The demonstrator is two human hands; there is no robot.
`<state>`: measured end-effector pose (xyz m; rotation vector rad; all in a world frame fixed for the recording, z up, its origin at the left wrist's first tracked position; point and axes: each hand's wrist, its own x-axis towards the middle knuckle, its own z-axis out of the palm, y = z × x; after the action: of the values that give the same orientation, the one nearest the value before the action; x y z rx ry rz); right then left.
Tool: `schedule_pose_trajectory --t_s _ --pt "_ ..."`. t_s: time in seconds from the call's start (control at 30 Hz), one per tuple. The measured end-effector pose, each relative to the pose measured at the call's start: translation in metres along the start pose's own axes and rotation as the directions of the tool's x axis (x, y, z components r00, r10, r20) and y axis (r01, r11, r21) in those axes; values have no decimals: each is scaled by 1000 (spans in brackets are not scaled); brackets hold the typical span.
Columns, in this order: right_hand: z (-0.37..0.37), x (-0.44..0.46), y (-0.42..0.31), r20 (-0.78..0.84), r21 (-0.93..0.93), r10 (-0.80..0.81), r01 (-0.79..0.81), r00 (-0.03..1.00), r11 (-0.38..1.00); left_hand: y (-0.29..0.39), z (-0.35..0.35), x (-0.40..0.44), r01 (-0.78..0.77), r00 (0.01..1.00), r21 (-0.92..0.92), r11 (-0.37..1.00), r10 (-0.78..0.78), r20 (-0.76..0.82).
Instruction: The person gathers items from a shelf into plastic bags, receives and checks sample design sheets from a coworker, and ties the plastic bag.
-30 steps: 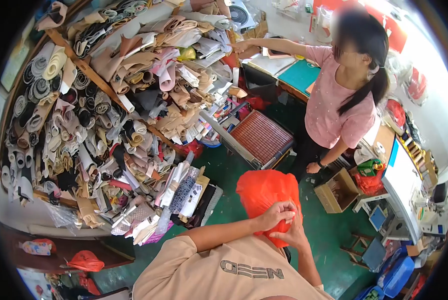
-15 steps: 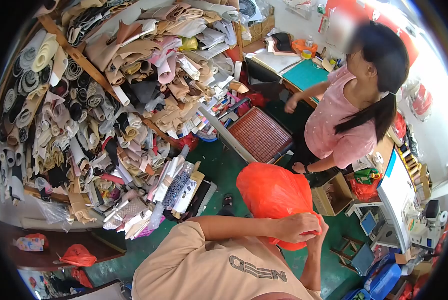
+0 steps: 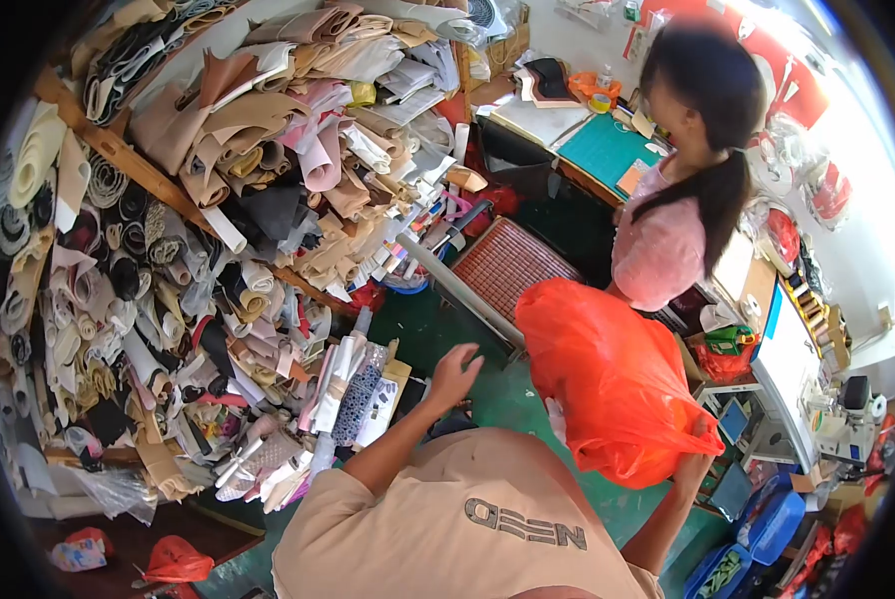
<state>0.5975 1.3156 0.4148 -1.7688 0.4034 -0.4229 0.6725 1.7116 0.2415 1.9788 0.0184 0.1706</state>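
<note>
Right hand (image 3: 703, 451) grasps one end of bag (image 3: 607, 374): red-orange, thin glossy plastic, bulging, creased, whitish patch at lower left. Left hand (image 3: 455, 374): empty, fingers extended, apart.

White light enters at the upper right, washing out part of the wall (image 3: 872, 240), while shadow darkens the floor (image 3: 507, 401) beneath the tabletop (image 3: 587, 178). Pale highlights streak the red bag (image 3: 617, 379). The wide lens bends edges (black fills the corners), and blur softens a co-worker's head (image 3: 702, 65).
</note>
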Motion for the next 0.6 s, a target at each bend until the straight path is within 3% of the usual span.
schedule_pose_trajectory --t_s 0.07,0.2,0.33,0.37,0.43,0.5,0.57,0.6 --pt "12 -3 -9 -65 11 11 -10 998 1000 -79 -18 -22 202 957 159 966 -229 180" --pt "14 -1 4 -66 39 47 -44 997 998 -205 -36 -64 317 789 369 873 -459 409" --pt "37 -6 -10 -60 9 -9 9 998 1000 -229 -46 -66 310 792 442 842 -486 369" --pt "38 -6 -10 -50 -4 -18 18 999 1000 -229 -49 -62 392 839 212 895 -442 318" --pt "40 -6 -7 -60 -26 -9 7 998 1000 -196 -56 -32 392 918 -37 919 -388 83" --pt "46 -6 -10 -60 -24 11 -12 998 1000 -133 -78 12 214 967 -275 937 -243 -76" --pt "50 -2 -9 -79 -60 24 -29 997 998 -55 -109 51 9 977 -523 853 -118 -176" --pt "51 2 -7 -44 -56 11 -13 999 998 -18 -126 66 -163 969 -534 829 33 -245"
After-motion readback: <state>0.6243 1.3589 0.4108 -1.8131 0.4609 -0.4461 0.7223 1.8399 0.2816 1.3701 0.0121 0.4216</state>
